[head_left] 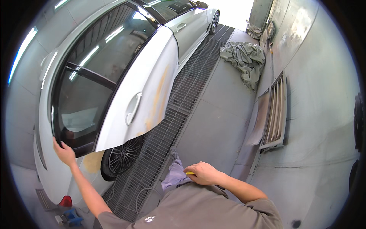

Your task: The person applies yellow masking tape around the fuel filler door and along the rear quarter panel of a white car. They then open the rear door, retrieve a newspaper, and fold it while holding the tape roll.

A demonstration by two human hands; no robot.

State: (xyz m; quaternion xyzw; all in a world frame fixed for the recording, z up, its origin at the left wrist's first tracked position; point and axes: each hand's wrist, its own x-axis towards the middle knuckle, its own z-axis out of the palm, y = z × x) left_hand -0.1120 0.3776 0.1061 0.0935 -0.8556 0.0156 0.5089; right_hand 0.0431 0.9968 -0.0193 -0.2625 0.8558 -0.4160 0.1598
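Observation:
The rear door [152, 76] of a white car stands ajar, with a tan patch along its lower panel. My left hand [65, 153] is at the rear edge of its black window frame, fingers and thumb curled round that edge. In front of my waist, my right hand [203, 173] is closed on a small yellow object [190, 173]; most of it is hidden by the fingers, so its kind does not show. Another tan patch [92, 162] marks the body beside the rear wheel [124, 155].
A metal floor grating [183, 91] runs along the car. Crumpled grey sheeting [246, 61] lies by the right wall, near a slatted vent [276, 114]. A thin hose [139, 196] curls over the grating. Something blue [72, 217] sits behind the car.

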